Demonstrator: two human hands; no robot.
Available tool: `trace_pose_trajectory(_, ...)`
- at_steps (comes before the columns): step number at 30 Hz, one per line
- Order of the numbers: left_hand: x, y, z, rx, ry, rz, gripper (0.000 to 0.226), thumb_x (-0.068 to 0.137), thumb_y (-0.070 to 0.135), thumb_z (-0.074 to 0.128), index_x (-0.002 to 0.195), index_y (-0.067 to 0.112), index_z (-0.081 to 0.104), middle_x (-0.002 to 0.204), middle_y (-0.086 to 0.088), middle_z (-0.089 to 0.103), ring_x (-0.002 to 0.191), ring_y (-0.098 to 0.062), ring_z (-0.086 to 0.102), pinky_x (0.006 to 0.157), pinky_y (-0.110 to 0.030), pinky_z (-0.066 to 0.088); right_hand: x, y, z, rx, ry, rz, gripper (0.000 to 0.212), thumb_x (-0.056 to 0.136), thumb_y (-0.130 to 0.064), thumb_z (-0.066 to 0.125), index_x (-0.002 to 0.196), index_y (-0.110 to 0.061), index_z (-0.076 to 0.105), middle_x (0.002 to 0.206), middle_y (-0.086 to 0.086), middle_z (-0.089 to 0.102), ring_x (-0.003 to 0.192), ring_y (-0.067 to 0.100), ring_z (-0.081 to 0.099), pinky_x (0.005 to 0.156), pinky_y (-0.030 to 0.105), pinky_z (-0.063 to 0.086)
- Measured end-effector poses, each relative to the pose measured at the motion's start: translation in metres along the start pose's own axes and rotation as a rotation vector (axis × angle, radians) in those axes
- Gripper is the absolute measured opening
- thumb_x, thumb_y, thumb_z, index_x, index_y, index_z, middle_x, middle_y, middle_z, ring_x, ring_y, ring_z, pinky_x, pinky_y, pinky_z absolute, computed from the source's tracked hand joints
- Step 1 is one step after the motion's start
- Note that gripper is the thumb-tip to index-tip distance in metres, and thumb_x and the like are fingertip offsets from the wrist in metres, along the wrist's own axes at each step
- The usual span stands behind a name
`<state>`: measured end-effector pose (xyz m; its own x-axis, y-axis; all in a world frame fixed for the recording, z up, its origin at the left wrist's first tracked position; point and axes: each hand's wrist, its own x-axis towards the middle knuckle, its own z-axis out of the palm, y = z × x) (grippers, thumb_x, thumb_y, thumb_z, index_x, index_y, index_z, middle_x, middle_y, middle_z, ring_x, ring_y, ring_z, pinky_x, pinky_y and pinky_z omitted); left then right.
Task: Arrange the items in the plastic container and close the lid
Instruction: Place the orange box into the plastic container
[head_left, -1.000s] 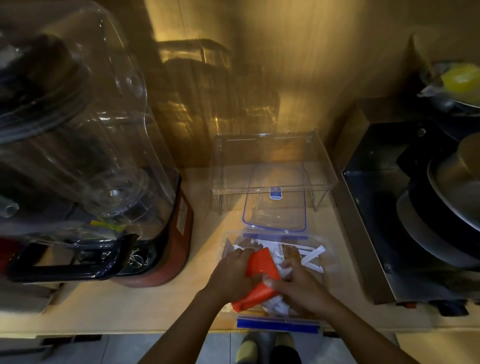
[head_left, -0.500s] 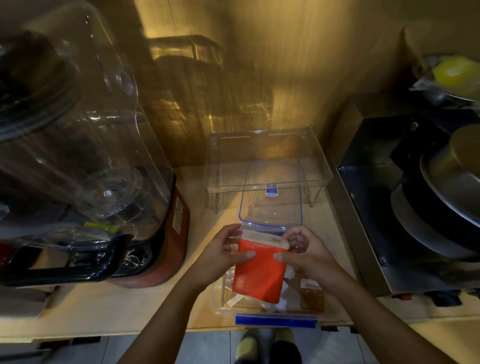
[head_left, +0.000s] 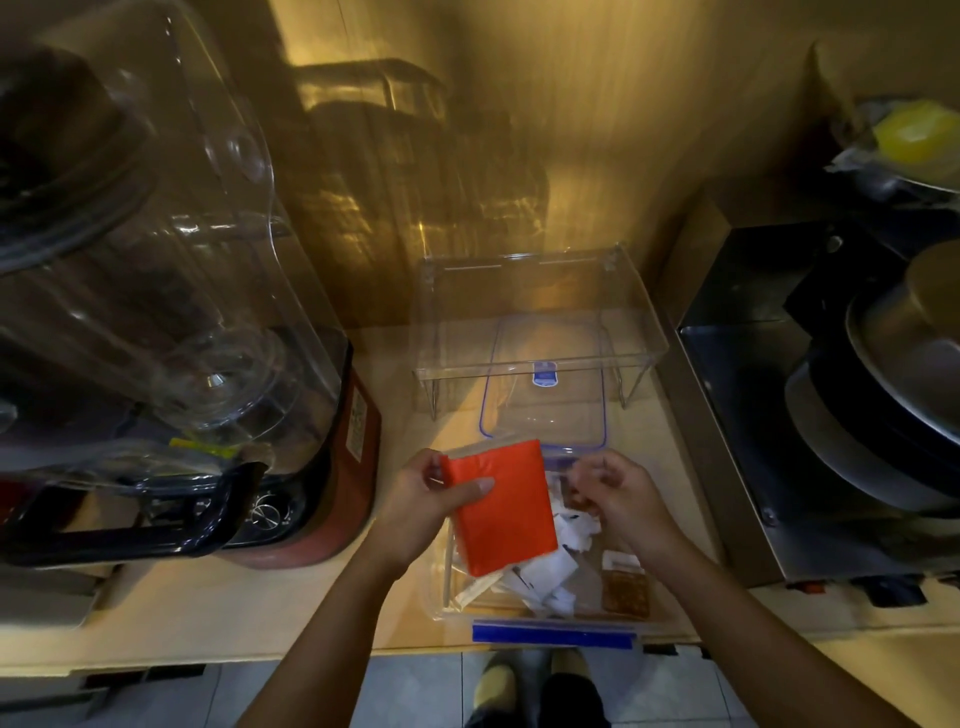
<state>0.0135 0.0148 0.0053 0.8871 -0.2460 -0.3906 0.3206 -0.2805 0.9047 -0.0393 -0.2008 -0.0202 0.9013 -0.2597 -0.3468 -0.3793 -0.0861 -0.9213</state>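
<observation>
A: Counter, dim. Container?
B: Front edge, lid lying behind it.
A: Hands?
B: Left hand pinches orange packet over container; right hand loosely curled (grip unclear).

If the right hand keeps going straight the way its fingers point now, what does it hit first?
Most likely the orange packet held in the left hand. The right hand points left toward its edge, though depth is unclear.
</observation>
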Motion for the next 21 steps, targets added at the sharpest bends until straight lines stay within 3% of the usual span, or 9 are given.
trace_pose_trajectory(2, 0.002, 0.004, 0.001, -0.027, 0.126, -0.007, 0.037, 0.069, 0.026, 0.08, 0.094, 0.013, 0.057, 0.099, -0.008, 0.063, 0.09, -0.023, 0.064, 0.07, -0.03, 0.053, -0.002, 0.009, 0.001, -0.201, -0.02, -0.048, 0.018, 0.09, -0.001, 0.054, 0.081, -0.015, 0.061, 0.076, 0.0, 0.062, 0.07, 0.009, 0.057, 0.061, 0.015, 0.045)
trace_pose_trajectory(6, 0.003, 0.015, 0.005, -0.124, 0.255, 0.02, 0.034, 0.068, 0.025, 0.081, 0.09, 0.021, 0.055, 0.094, -0.001, 0.061, 0.085, -0.014, 0.062, 0.062, -0.023, 0.047, -0.008, 0.025, 0.011, -0.694, -0.268, -0.244, 0.013, 0.092, -0.013, 0.052, 0.086, -0.019, 0.061, 0.086, -0.004, 0.061, 0.078, 0.007, 0.055, 0.065, 0.012, 0.04)
trace_pose_trajectory(9, 0.003, 0.023, 0.006, -0.114, 0.282, 0.041, 0.036, 0.067, 0.03, 0.082, 0.089, 0.025, 0.053, 0.095, 0.002, 0.061, 0.084, -0.011, 0.061, 0.062, -0.023, 0.048, -0.008, 0.032, 0.029, -0.975, -0.382, -0.478, 0.018, 0.092, -0.022, 0.048, 0.101, -0.017, 0.062, 0.106, 0.001, 0.063, 0.101, 0.015, 0.054, 0.087, 0.027, 0.043)
trace_pose_trajectory(11, 0.004, 0.025, 0.005, -0.076, 0.301, 0.047, 0.042, 0.066, 0.034, 0.082, 0.095, 0.026, 0.053, 0.099, 0.004, 0.06, 0.087, -0.01, 0.06, 0.069, -0.027, 0.051, -0.006, 0.037, 0.042, -1.081, -0.439, -0.594, 0.032, 0.09, -0.026, 0.045, 0.118, -0.017, 0.059, 0.124, 0.004, 0.059, 0.117, 0.018, 0.049, 0.102, 0.03, 0.034)
trace_pose_trajectory(14, 0.005, 0.028, 0.004, -0.055, 0.333, 0.054, 0.056, 0.065, 0.038, 0.082, 0.108, 0.02, 0.052, 0.103, 0.005, 0.06, 0.091, -0.009, 0.059, 0.076, -0.031, 0.053, -0.001, 0.043, 0.058, -1.182, -0.562, -0.646, 0.051, 0.091, -0.023, 0.046, 0.141, -0.023, 0.038, 0.149, 0.008, 0.038, 0.137, 0.021, 0.031, 0.113, 0.037, 0.017)
trace_pose_trajectory(17, 0.005, 0.03, 0.003, -0.052, 0.346, 0.077, 0.059, 0.064, 0.042, 0.081, 0.111, 0.022, 0.05, 0.103, 0.01, 0.058, 0.091, -0.007, 0.058, 0.071, -0.027, 0.052, 0.004, 0.043, 0.07, -1.309, -0.641, -0.727, 0.066, 0.091, -0.016, 0.048, 0.146, -0.034, 0.016, 0.154, 0.012, 0.024, 0.139, 0.029, 0.023, 0.111, 0.046, 0.018)
trace_pose_trajectory(21, 0.004, 0.03, 0.001, -0.048, 0.351, 0.093, 0.055, 0.065, 0.043, 0.08, 0.106, 0.026, 0.049, 0.1, 0.015, 0.056, 0.091, -0.005, 0.057, 0.07, -0.026, 0.051, 0.008, 0.041, 0.084, -1.418, -0.599, -0.709, 0.057, 0.095, -0.024, 0.045, 0.145, -0.03, 0.019, 0.155, 0.013, 0.023, 0.141, 0.034, 0.019, 0.113, 0.052, 0.016)
